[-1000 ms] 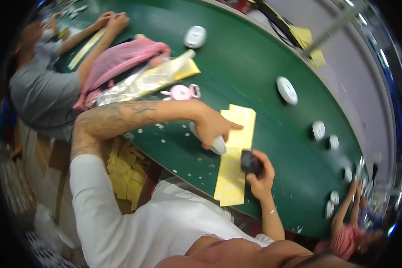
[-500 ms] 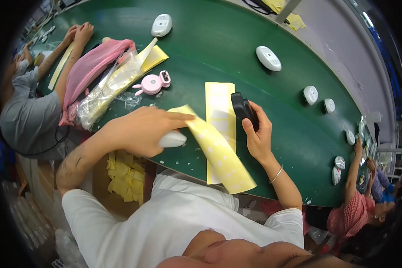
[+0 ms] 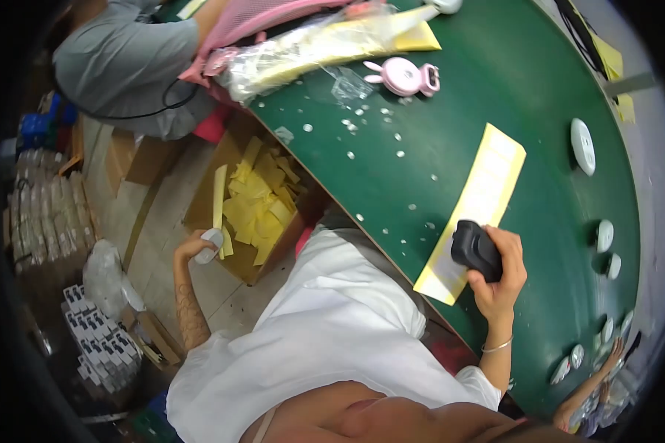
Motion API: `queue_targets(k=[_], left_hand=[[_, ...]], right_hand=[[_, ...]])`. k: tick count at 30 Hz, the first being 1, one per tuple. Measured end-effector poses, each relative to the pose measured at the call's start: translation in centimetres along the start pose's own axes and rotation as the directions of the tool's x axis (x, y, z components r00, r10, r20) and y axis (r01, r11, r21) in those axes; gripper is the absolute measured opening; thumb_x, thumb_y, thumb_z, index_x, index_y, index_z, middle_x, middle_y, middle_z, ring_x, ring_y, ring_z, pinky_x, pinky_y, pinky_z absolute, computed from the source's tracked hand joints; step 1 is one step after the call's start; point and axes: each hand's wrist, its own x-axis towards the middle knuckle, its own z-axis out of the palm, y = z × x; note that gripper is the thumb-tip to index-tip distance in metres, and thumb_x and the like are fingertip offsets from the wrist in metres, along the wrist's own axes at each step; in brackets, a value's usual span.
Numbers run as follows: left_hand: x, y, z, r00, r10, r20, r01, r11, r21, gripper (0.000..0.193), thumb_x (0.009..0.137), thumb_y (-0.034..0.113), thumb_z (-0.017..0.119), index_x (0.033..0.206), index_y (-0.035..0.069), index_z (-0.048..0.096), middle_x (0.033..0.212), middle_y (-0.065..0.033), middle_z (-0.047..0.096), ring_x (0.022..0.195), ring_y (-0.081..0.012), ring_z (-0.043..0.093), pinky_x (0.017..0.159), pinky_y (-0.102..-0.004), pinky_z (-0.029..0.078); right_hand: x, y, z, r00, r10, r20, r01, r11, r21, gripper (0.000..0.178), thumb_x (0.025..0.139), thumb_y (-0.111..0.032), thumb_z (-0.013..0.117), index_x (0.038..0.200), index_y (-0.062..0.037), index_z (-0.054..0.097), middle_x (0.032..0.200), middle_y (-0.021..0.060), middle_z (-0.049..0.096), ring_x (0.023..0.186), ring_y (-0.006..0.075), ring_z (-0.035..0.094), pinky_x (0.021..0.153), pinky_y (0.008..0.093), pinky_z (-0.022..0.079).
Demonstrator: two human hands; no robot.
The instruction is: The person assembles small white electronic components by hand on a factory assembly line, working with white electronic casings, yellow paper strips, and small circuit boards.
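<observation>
My left hand (image 3: 190, 247) is down beside the table at the left, its fingers closed round a white computer mouse (image 3: 210, 246). A yellow backing strip (image 3: 219, 198), seen nearly edge-on, rises next to those fingers over the carton; whether they still grip it I cannot tell. My right hand (image 3: 504, 277) grips a black rounded hand-held device (image 3: 475, 249), whose kind does not show. Under and beside the device, a yellow-edged sheet with pale labels (image 3: 493, 173) lies aslant on the green table (image 3: 391, 192).
An open carton (image 3: 199, 199) below the table edge holds yellow scrap paper (image 3: 262, 207). A pink rabbit-shaped gadget (image 3: 403, 76), a plastic bag of yellow sheets (image 3: 303, 63) and small white dots lie on the table. White mice (image 3: 583, 146) line its far right. A co-worker (image 3: 125, 66) sits at left.
My left hand has swung from the table down to the carton, carrying the white mouse and the yellow strip. My right hand's device now covers the labelled sheet's near part. The view has turned left.
</observation>
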Motion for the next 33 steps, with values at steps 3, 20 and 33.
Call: queue_targets(k=[3,20,33], left_hand=[[8.5,-7.0,-0.5,0.985,-0.114,-0.130,0.128,0.987,0.100,0.047,0.065,0.018,0.071,0.108,0.002,0.063,0.090,-0.0084,0.067,0.080,-0.0220,0.065,0.067,-0.0353,0.052],[-10.5,26.3,10.2,0.475,0.555,0.683,-0.672,0.730,-0.126,0.055,0.065,0.017,0.076,0.112,-0.006,0.059,0.099,-0.0153,0.067,0.081,-0.0239,0.067,0.075,-0.0326,0.054],[-15.9,44.5,20.2,-0.791,0.579,0.197,-0.083,0.218,-0.972,0.022,0.092,0.003,0.048,0.080,-0.005,0.064,0.093,-0.0261,0.061,0.078,-0.0388,0.066,0.069,-0.0460,0.057]], right_hand=[[0.2,-0.2,-0.4,0.980,0.186,-0.078,-0.180,0.981,0.069,0.063,0.074,-0.047,0.074,0.110,0.0028,0.060,0.103,0.0155,0.063,0.092,0.0315,0.058,0.082,0.0388,0.047],[-2.7,-2.8,1.4,0.991,0.050,0.125,-0.041,0.996,-0.076,0.063,0.060,-0.030,0.084,0.113,-0.0027,0.062,0.109,0.0102,0.062,0.097,0.0324,0.054,0.084,0.0405,0.047],[6.6,3.1,-1.7,0.984,0.077,-0.159,-0.106,0.978,-0.182,0.033,0.074,-0.011,0.073,0.105,-0.0041,0.064,0.106,0.0099,0.061,0.099,0.0289,0.056,0.084,0.0366,0.047]])
